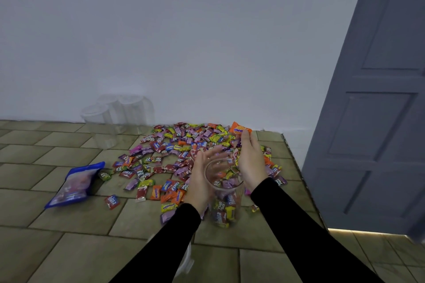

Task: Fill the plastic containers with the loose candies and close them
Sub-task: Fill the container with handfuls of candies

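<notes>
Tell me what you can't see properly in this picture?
- Head view: how full the clear jar is; both hands and glare hide it.
- What the left hand is doing; motion blurs its fingers.
- The empty jars by the wall; too faint to count or see lids.
- The white thing below; the sleeve covers it.
</notes>
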The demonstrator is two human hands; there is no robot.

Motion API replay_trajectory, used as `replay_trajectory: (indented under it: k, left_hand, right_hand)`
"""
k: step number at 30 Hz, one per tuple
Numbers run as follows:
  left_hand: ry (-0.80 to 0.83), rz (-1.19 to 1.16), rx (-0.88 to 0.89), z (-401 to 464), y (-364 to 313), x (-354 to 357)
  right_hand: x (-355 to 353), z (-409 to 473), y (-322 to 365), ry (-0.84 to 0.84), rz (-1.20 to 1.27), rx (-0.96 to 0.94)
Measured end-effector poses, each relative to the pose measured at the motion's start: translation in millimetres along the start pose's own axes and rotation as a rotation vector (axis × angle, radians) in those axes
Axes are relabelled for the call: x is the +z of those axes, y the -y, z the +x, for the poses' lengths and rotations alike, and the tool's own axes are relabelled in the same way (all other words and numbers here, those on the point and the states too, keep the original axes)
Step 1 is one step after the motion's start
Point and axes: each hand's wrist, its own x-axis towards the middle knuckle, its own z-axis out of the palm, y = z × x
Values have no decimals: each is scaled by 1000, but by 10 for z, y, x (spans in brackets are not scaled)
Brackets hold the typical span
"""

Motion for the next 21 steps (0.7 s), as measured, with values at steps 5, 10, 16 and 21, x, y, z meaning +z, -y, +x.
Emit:
replay_trajectory:
  k: [5, 10, 16, 21]
  left_hand:
    - [32, -49, -181, 75, -3, -14]
    - [28, -64, -176, 158, 63, -67]
    - [-1, -121, -193, 184, 54, -50]
    - [11, -71, -183, 181, 77, -57]
  right_hand:
    - [18, -3, 74, -11, 35, 43]
    - [33, -33, 37, -46, 18, 71]
    - [45, -61, 72, -35, 18, 41]
    - [57, -55, 36, -11, 72, 44]
